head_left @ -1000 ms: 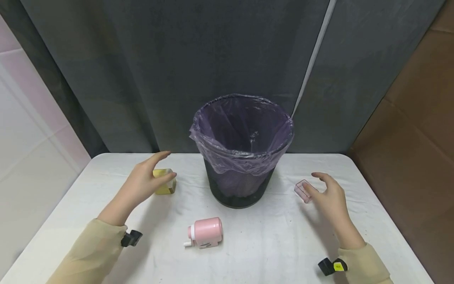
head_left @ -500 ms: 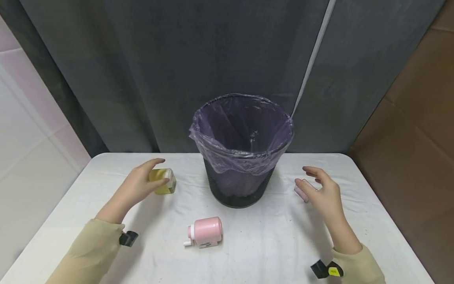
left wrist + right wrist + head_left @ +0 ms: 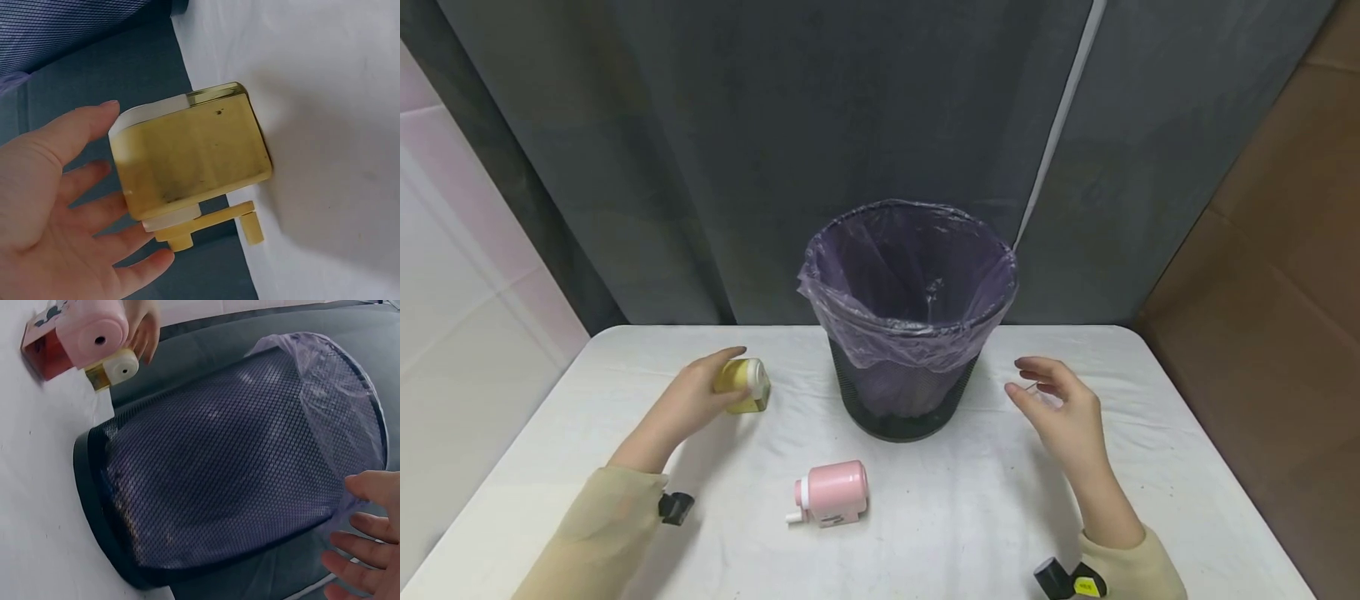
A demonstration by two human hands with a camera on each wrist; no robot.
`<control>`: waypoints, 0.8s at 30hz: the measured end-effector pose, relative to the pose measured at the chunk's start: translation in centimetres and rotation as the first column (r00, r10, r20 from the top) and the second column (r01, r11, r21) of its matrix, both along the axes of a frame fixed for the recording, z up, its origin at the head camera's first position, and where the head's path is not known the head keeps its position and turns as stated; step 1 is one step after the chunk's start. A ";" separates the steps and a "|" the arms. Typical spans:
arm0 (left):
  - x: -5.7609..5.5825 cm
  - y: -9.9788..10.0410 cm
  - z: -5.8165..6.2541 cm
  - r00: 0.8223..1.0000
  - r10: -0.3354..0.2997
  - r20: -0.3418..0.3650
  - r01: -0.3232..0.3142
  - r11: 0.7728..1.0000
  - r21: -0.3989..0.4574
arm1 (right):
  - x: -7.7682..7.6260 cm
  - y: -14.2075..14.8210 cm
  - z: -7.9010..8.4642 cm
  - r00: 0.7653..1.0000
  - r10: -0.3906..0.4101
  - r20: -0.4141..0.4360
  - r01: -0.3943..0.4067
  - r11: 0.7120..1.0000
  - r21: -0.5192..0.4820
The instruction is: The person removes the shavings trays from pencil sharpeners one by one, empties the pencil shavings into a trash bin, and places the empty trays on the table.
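White cloth [image 3: 940, 542] is backed by a dark backdrop [image 3: 775, 150]. Left of the bin [image 3: 902, 358], the yellow sharpener [image 3: 194, 153] is flanked by the left hand [image 3: 692, 398], fingers spread; body, not crank [image 3: 206, 221], is best gripped. A clear box [image 3: 1048, 398] is half hidden behind the right hand [image 3: 1067, 417], fingers parted.

Diffuse light brightens the white cloth [image 3: 940, 525], where soft-edged shadows spread (a broad one beside the yellow sharpener [image 3: 194, 153]); the dark curtain [image 3: 865, 125] reads dim, and small glints fleck the purple bag [image 3: 891, 346].
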State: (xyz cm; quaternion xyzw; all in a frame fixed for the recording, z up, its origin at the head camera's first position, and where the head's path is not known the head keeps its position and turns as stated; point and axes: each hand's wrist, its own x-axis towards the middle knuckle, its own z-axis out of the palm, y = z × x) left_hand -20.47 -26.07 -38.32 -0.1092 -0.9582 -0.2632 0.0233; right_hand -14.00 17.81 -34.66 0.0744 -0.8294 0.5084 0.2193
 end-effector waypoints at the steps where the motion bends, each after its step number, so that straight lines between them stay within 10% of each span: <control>1: -0.1 0.0 -0.1 1.000 -0.002 -0.001 0.002 1.000 -0.003 | 0.2 -0.3 0.3 1.000 0.007 -0.005 -0.007 1.000 -0.005; 24: -0.6 0.1 -1.9 0.988 0.001 -0.156 -0.017 0.995 -0.101 | 1.6 -2.9 1.4 0.988 0.135 -0.071 -0.135 0.991 0.012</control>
